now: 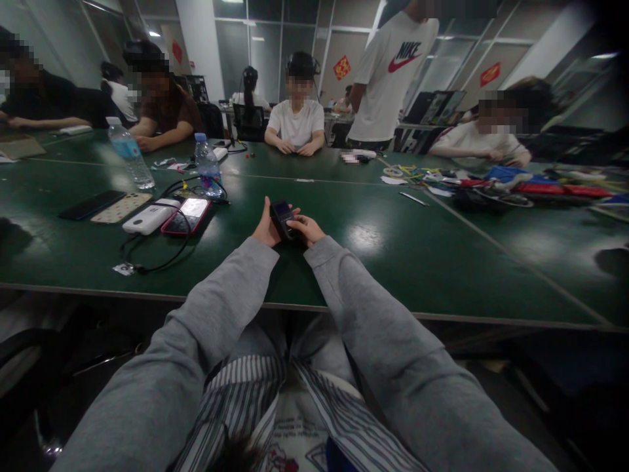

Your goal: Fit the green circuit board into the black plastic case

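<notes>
Both my hands rest on the dark green table point(393, 262), just past its near edge, and hold one small black device point(284, 216) between them. My left hand point(266, 229) cups its left side with the thumb raised along it. My right hand point(307, 229) grips the right side with fingers curled over the top. Grey sleeves cover both forearms. The device has a dim screen on its upper face; what it is I cannot make out.
To the left lie several phones and a white power bank point(147, 218) with black cables, plus two water bottles point(128, 154). Wires and coloured parts point(491, 183) clutter the right. Several people sit around the far side; one stands in a white shirt point(393, 72).
</notes>
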The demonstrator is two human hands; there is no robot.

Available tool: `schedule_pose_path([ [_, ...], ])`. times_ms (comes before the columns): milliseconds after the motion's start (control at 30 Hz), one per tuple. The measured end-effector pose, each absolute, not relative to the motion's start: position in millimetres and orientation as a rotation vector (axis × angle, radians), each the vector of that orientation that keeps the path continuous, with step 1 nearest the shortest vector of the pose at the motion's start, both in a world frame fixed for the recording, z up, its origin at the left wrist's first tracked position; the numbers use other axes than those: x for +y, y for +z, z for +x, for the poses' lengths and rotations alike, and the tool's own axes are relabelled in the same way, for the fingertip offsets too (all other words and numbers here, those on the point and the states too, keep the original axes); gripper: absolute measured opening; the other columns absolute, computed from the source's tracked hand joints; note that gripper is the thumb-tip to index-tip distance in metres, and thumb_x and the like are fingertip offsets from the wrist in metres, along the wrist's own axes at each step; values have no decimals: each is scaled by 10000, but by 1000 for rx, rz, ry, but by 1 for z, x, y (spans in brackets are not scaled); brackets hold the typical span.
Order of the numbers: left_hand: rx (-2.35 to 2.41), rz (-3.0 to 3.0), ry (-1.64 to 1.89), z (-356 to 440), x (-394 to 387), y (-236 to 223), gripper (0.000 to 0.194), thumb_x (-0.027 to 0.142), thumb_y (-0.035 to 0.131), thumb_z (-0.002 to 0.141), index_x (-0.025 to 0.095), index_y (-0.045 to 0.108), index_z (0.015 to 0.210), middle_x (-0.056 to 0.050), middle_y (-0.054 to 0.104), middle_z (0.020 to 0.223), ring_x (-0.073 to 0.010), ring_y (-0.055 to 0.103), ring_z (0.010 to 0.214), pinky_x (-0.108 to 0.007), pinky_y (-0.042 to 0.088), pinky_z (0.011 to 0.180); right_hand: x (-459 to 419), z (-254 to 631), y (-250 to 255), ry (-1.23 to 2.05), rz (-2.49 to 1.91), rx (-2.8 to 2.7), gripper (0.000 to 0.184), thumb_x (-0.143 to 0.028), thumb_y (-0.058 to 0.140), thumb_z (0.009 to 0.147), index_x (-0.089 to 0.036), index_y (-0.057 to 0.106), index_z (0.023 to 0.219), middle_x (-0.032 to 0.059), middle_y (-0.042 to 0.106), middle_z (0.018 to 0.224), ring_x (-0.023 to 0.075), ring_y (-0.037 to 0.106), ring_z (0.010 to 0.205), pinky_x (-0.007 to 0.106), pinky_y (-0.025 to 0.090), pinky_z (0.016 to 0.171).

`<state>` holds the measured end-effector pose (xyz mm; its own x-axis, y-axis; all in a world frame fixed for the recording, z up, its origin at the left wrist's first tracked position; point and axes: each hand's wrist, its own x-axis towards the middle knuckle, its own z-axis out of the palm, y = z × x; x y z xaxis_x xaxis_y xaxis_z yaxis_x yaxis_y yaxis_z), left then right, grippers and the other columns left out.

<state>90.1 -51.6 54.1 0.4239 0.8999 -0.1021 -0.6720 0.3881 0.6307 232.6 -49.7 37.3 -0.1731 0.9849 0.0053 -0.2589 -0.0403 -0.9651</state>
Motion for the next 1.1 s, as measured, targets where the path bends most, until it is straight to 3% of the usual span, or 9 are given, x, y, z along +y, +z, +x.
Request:
schedule_pose_path([
  [233,505,503,1087,89,-50,53,737,765,383,912,155,673,1206,-142,731,1163,-284,685,1090,-454,491,1022,-40,227,27,1221,-1021,-1298,475,-441,845,628,-199,594,949,54,699,971,223,668,991,444,494,1018],
  [367,506,494,1094,88,-49,52,740,756,384,917,138,689,1185,-142,752,1084,-291,689,1083,-450,490,1030,-40,227,22,974,-1055,-1502,632,-613,762,682,-159,582,1082,159,649,1177,288,612,1175,484,437,1100],
  [467,533,485,1070,87,-46,51,759,753,385,919,124,687,1219,-149,762,1021,-298,695,1069,-439,496,1025,-42,226,16,725,-1046,-1634,767,-679,730,692,-187,532,1247,172,578,1339,319,531,1302,529,390,1143],
  [600,565,470,1067,87,-45,50,793,756,366,922,106,664,1265,-153,765,987,-294,700,1056,-429,505,1007,-44,224,10,422,-1077,-1831,898,-574,785,680,-150,442,1394,228,502,1442,378,453,1377,582,335,1169],
  [900,545,436,1114,84,-43,48,731,763,392,909,156,674,1202,-127,769,963,-294,713,1014,-439,516,969,-55,233,35,-4,-1012,-1760,732,-486,539,890,-177,295,1507,191,516,1438,336,480,1354,564,406,1121],
  [1100,499,429,1142,84,-46,50,689,688,363,960,139,571,1321,-151,745,1117,-284,694,1084,-451,491,985,-38,273,45,-179,-1264,-1602,706,-349,525,885,-162,283,1521,187,534,1350,336,488,1275,600,414,1078],
])
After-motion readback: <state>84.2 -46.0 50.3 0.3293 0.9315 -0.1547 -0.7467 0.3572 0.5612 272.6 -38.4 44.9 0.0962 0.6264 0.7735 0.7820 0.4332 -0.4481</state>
